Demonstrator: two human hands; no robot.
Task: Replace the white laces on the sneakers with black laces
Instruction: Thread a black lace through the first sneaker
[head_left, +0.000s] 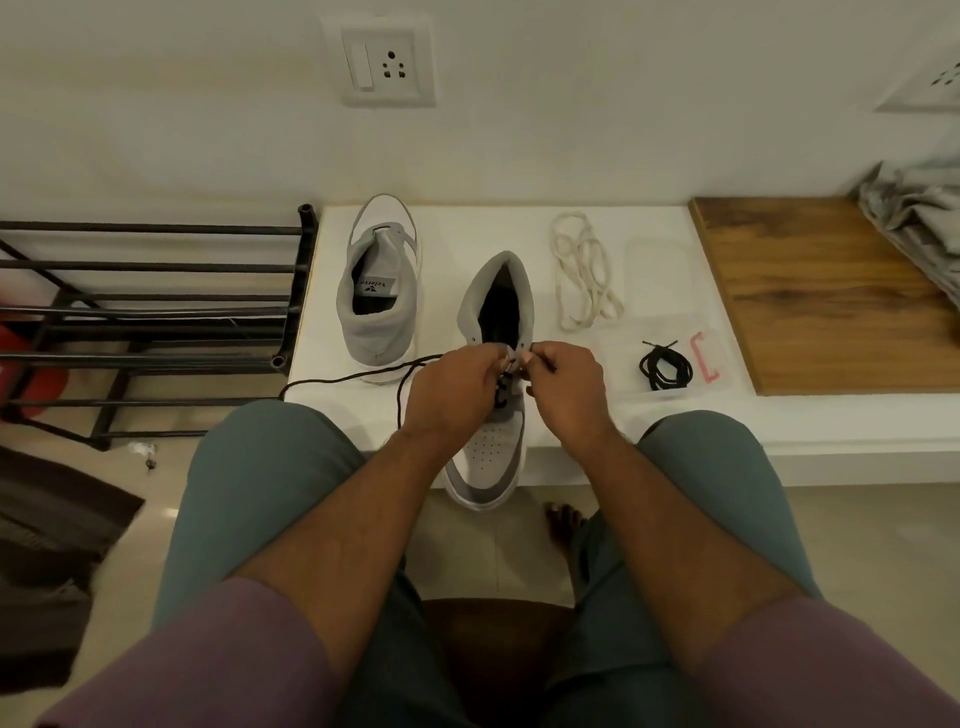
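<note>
Pinching black lace (363, 375) | both hands' fingers (501, 358) curled | sneaker (493, 415) toe overhangs ledge (675, 441)

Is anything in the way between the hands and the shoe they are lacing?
No. The left hand and right hand already meet over the near sneaker, pinching the black lace at its eyelets.

Both forearms are bare from elbow to wrist, and the left hand (451, 387) and right hand (563, 382) wear no rings, watch or gloves. Short mauve-purple sleeves (218, 660) cover the upper arms. Teal-green shorts (260, 483) end at the knees, and one bare foot (563, 525) shows below
</note>
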